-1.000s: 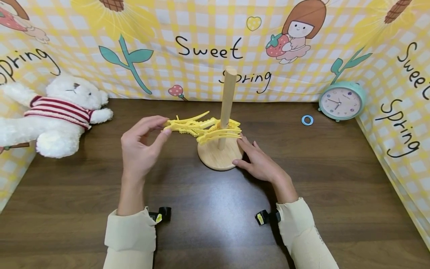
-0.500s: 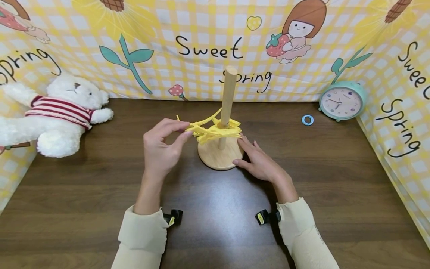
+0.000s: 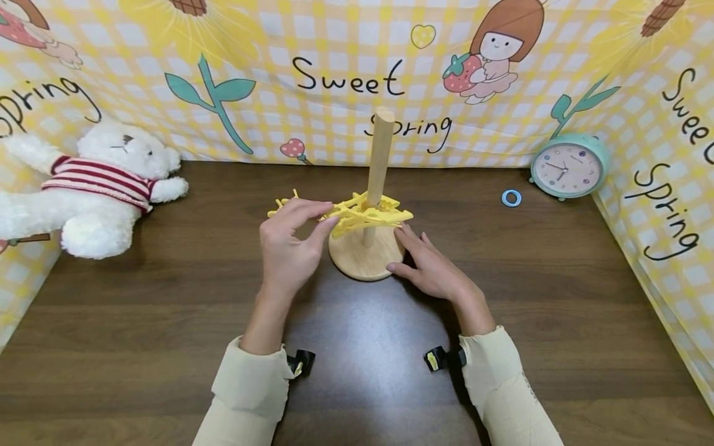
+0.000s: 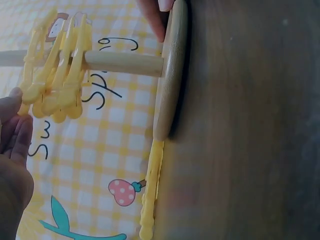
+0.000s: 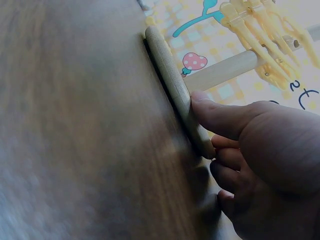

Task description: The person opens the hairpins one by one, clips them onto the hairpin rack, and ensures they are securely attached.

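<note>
A wooden stand has a round base (image 3: 365, 263) and an upright pole (image 3: 380, 155). Several yellow plastic pieces (image 3: 374, 214) with slim arms are clustered around the pole, above the base; bare pole shows beneath them in the left wrist view. My left hand (image 3: 292, 244) pinches the end of one yellow piece (image 4: 30, 95) between thumb and fingertips, left of the pole. My right hand (image 3: 435, 269) holds the base's right edge, thumb on top in the right wrist view. Behind my left hand, more yellow plastic (image 3: 279, 205) shows, partly hidden; it lies low beside the base (image 4: 150, 195).
A white teddy bear (image 3: 103, 186) in a striped shirt lies at the left. A blue ring (image 3: 511, 198) and a mint alarm clock (image 3: 569, 168) are at the back right. Checked yellow cloth (image 3: 334, 37) walls the back and sides of the brown table (image 3: 558, 297).
My left hand has moved right toward the pole, bringing the pinched yellow piece into the cluster around it. The yellow plastic behind it came into view on its left. My right hand stays put.
</note>
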{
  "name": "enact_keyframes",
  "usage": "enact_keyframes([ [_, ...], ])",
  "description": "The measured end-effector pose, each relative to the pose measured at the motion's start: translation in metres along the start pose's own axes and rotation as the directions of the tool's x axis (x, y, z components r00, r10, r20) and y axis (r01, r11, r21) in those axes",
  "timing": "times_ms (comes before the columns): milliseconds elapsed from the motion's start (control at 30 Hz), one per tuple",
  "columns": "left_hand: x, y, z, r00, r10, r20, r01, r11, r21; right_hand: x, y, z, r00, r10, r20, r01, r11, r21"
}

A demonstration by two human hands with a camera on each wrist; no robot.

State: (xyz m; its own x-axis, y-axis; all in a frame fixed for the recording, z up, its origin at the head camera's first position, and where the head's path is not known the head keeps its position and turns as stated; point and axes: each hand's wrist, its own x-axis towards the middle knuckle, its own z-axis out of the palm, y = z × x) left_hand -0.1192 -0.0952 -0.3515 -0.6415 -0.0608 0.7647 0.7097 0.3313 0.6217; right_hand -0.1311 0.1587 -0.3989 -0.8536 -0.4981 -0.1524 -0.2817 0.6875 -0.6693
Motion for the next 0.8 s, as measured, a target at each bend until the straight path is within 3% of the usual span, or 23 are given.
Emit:
enact_keyframes([
  [600,-0.0003,-0.0010,-0.0007,0.997,0.008,0.076,-0.014,0.996,0.084,0.0003,0.0004,-0.0001,0.998,-0.053,-0.021,0.053,0.999,-0.003],
  [800,0.0001,-0.0023,-0.0036,0.996,0.012,0.085,-0.020,0.995,0.094,-0.0006,0.0013,0.0004,0.999,-0.036,-0.017,0.036,0.999,0.005],
])
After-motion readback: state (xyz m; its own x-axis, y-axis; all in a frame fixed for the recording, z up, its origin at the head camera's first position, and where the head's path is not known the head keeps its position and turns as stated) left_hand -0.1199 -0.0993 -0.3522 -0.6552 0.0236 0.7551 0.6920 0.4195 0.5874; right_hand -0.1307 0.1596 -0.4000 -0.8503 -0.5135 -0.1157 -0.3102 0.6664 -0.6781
